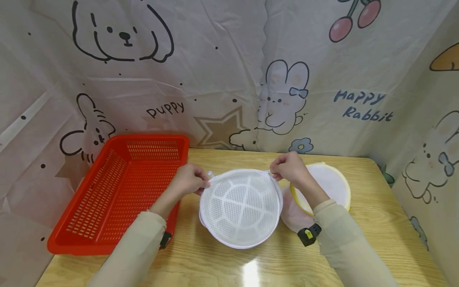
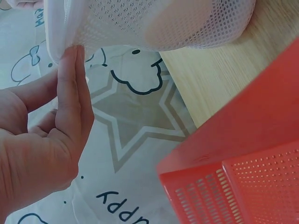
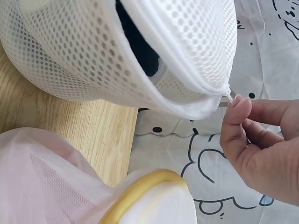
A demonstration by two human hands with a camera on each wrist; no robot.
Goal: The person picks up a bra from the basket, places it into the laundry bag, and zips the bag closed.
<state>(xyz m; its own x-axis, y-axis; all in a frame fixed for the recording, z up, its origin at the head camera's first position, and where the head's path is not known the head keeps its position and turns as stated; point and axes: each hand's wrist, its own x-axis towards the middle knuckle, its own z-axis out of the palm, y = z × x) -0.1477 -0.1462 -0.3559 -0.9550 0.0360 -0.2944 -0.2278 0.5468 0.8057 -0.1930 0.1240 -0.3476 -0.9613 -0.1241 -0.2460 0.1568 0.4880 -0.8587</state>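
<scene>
A round white mesh laundry bag [image 1: 242, 207] is held up over the table's middle, its flat ribbed end towards me. My left hand [image 1: 188, 179] pinches the bag's edge at the upper left, fingertips on the rim tape [image 2: 56, 28]. On the other side, my right hand [image 1: 290, 165] pinches a small zipper pull [image 3: 229, 94] between thumb and forefinger. In the right wrist view the zipped seam gapes apart, with a dark interior showing through. Beside it stands a second mesh bag [image 3: 46, 177], pinkish with yellow trim [image 3: 161, 177].
A large red plastic basket [image 1: 150, 137] with slotted walls stands on the left of the wooden table [image 1: 380, 223]. Printed cloth [image 1: 222, 87] hangs behind the table and along both sides. The pinkish bag lies under and beside my right forearm.
</scene>
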